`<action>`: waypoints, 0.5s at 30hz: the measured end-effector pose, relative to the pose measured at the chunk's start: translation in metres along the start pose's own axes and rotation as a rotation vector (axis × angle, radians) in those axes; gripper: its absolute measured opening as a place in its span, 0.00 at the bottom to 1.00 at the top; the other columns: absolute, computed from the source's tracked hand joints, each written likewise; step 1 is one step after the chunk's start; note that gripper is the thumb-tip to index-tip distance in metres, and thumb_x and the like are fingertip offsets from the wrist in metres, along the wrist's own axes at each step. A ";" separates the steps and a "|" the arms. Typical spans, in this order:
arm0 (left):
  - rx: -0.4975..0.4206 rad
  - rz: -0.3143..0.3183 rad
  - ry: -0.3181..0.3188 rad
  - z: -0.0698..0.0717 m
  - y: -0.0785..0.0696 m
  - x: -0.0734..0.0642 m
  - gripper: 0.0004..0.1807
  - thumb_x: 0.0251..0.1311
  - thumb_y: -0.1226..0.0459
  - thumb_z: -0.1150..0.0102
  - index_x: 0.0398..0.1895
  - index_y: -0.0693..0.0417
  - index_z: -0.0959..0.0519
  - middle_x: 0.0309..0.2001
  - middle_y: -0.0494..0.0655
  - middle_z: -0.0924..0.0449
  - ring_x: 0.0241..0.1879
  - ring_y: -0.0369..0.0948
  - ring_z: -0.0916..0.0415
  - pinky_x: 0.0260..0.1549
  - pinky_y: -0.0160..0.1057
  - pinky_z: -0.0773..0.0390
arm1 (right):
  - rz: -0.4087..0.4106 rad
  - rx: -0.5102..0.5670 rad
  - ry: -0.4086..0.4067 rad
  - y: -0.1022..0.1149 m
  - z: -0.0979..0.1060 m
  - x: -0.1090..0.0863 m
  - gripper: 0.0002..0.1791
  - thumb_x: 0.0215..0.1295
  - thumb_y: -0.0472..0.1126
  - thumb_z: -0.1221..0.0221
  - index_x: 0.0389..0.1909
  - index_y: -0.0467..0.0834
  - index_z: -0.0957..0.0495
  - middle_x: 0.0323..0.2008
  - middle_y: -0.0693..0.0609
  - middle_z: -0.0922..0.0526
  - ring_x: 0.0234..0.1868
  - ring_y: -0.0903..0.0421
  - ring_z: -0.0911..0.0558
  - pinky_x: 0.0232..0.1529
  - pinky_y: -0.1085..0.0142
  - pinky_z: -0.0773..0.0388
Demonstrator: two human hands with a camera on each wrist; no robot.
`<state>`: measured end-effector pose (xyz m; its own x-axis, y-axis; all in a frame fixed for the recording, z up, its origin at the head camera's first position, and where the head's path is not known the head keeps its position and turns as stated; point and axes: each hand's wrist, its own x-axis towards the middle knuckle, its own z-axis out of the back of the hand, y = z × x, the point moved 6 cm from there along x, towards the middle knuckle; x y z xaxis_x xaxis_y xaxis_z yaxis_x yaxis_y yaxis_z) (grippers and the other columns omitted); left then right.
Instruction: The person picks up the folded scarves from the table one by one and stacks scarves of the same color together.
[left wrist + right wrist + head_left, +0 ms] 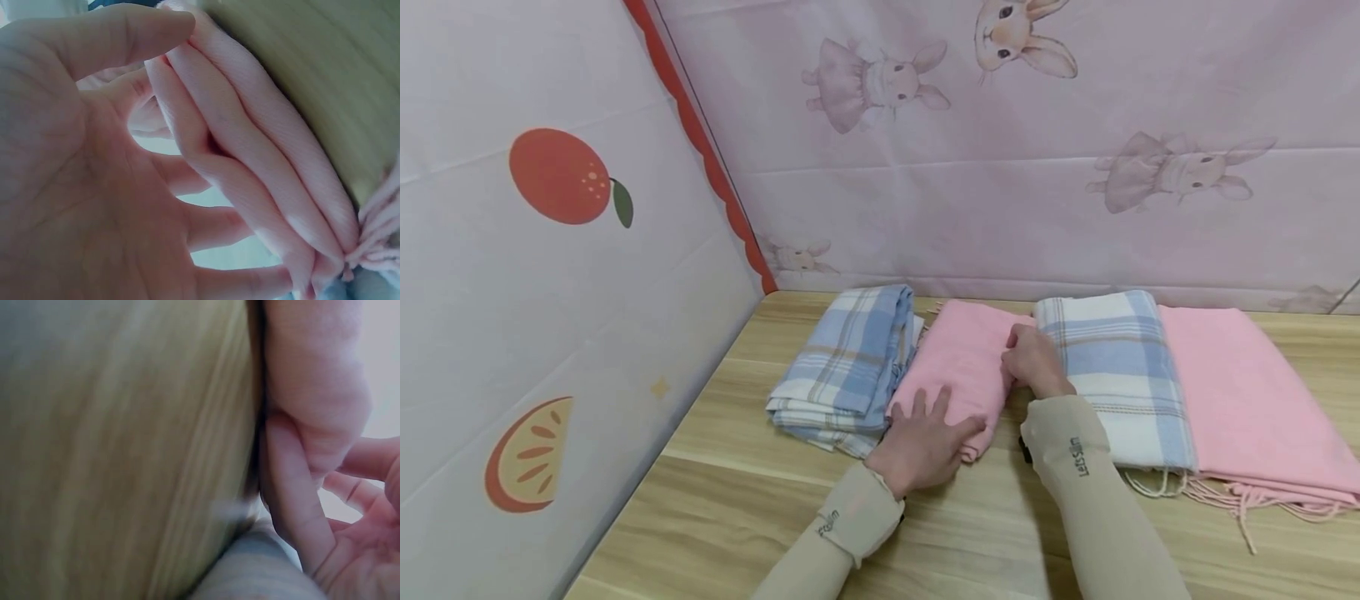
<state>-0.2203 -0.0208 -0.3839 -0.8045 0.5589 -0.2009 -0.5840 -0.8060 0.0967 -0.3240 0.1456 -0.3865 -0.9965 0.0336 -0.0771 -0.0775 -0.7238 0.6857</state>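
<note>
A folded pink scarf (958,358) lies on the table between two plaid pieces. My left hand (921,442) rests on its near part with fingers spread. The left wrist view shows this palm (81,169) and the thumb against the scarf's layered folded edge (250,156). At the far right edge of that scarf, my right hand (1037,358) pinches the cloth with curled fingers. In the right wrist view, the right thumb (297,487) lies against pink cloth (319,381); parts of the grip are hidden.
A folded blue-and-white plaid scarf (842,358) lies left. Another plaid scarf (1112,358) sits to the right, beside a flat fringed pink scarf (1240,383). Behind the wooden table (715,500) hangs a rabbit-print cloth wall (1000,217); a fruit-print wall (587,317) stands left.
</note>
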 end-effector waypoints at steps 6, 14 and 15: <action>-0.030 -0.014 -0.018 0.001 0.003 0.000 0.26 0.73 0.49 0.47 0.73 0.23 0.33 0.77 0.56 0.43 0.71 0.62 0.42 0.58 0.67 0.31 | 0.005 -0.016 -0.032 -0.001 0.002 -0.001 0.04 0.49 0.25 0.44 0.27 0.35 0.26 0.22 0.44 0.24 0.26 0.47 0.22 0.20 0.66 0.28; -0.109 -0.016 -0.027 0.002 0.010 0.001 0.24 0.72 0.45 0.46 0.70 0.26 0.29 0.76 0.56 0.41 0.72 0.60 0.42 0.58 0.70 0.34 | 0.047 -0.036 -0.049 0.001 0.004 -0.003 0.03 0.49 0.26 0.42 0.22 0.36 0.24 0.23 0.43 0.21 0.29 0.43 0.20 0.27 0.60 0.23; -0.117 -0.015 -0.032 0.002 0.011 0.001 0.24 0.72 0.44 0.46 0.70 0.26 0.28 0.76 0.55 0.41 0.72 0.60 0.42 0.58 0.70 0.34 | 0.052 -0.038 -0.050 0.001 0.005 -0.003 0.03 0.49 0.26 0.42 0.21 0.36 0.24 0.23 0.43 0.21 0.29 0.43 0.20 0.27 0.60 0.22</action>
<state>-0.2280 -0.0283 -0.3808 -0.8002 0.5752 -0.1697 -0.5807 -0.8139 -0.0204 -0.3216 0.1477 -0.3820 -0.9996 0.0291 -0.0055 -0.0255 -0.7511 0.6596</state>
